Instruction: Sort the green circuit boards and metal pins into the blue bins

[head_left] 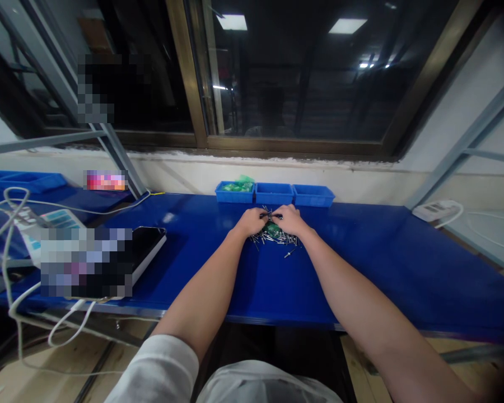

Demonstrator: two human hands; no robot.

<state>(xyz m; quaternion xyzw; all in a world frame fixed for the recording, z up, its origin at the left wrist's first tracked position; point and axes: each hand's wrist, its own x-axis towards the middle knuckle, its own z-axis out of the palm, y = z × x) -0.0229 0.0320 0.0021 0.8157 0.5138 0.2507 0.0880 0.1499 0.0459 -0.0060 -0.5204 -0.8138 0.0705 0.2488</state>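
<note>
Pins lie on the table beneath the curled left hand and right hand; their pinch is unclear. Bins stand behind, a phone sits left; a label rightward is unreadable.

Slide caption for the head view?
Two bare hands at a pile of slim metal pins on a blue table, three blue bins behind.

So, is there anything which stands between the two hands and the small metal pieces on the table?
Nothing visible does: the left hand and right hand are both at the pile of metal pieces. Green material lies among the pieces, between the hands, and the blue bins stand farther back.
</note>
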